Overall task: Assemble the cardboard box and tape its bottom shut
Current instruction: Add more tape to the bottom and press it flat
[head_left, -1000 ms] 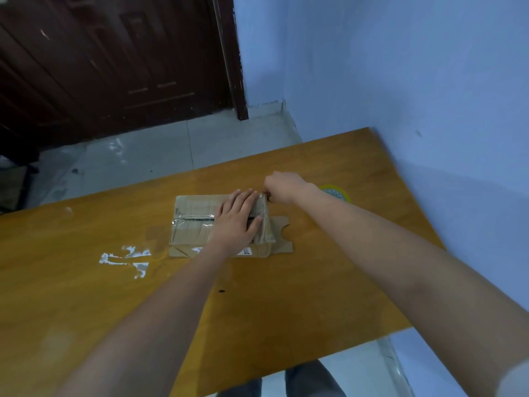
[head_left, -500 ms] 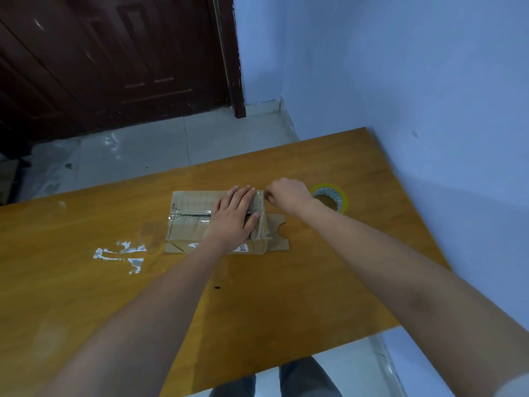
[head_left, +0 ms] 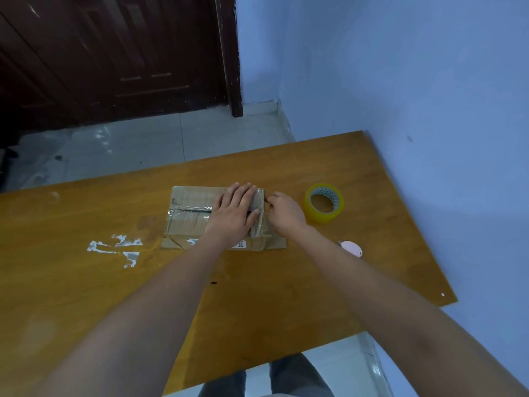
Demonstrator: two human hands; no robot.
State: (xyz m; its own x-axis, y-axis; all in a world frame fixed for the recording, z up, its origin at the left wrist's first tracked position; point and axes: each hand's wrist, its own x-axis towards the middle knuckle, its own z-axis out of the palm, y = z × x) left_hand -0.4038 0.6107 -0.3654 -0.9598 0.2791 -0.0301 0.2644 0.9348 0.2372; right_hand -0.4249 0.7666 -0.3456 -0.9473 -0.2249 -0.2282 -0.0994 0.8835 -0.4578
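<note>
The wooden tabletop (head_left: 286, 296) carries a cardboard box (head_left: 194, 207) near its middle, clear tape glinting along the seam. The left hand (head_left: 233, 214) lies flat on the box's right half, fingers straight. The right hand (head_left: 286, 214) curls against the box's right edge, seemingly pinching tape there. Right of the box sit a yellowish tape roll (head_left: 324, 203) and a small pink object (head_left: 351, 248).

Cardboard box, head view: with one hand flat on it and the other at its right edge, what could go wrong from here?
The left hand presses flat on the cardboard box, so the thin box might buckle. The right hand works the shiny tape at the edge; it could wrinkle or lift. The tape roll lies close by the right wrist and could get knocked.
</note>
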